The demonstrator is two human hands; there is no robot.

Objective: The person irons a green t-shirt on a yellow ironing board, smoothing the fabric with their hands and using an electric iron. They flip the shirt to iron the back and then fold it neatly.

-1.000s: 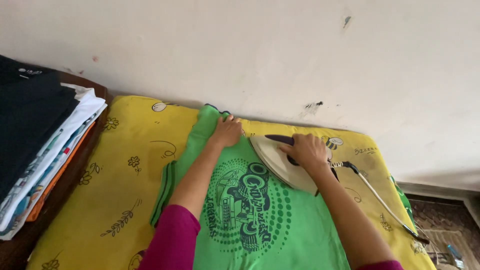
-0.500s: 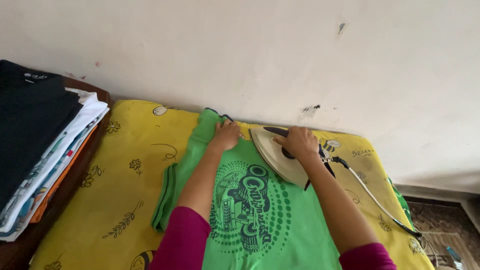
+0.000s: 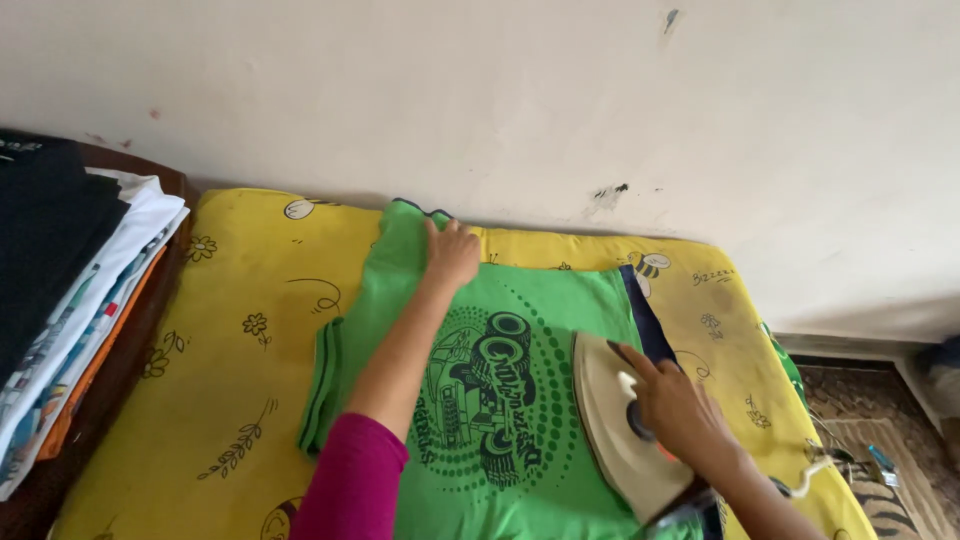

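Note:
A green T-shirt (image 3: 545, 300) with a dark printed picture lies flat on a yellow patterned pad (image 3: 240, 330). My left hand (image 3: 452, 250) presses flat on the shirt near its collar at the far edge, fingers spread. My right hand (image 3: 675, 405) grips the handle of a cream-coloured iron (image 3: 610, 420), which rests on the right side of the shirt with its tip pointing away from me. The iron's white cord (image 3: 815, 470) trails off to the right.
A stack of folded clothes (image 3: 70, 290), dark on top with white and orange beneath, sits on a wooden surface at the left. A white wall (image 3: 560, 100) runs along the pad's far edge. A patterned rug (image 3: 880, 420) lies on the floor at the right.
The iron has slid toward me and to the right, from near the collar down to the shirt's right side. My left hand stays pressed near the collar.

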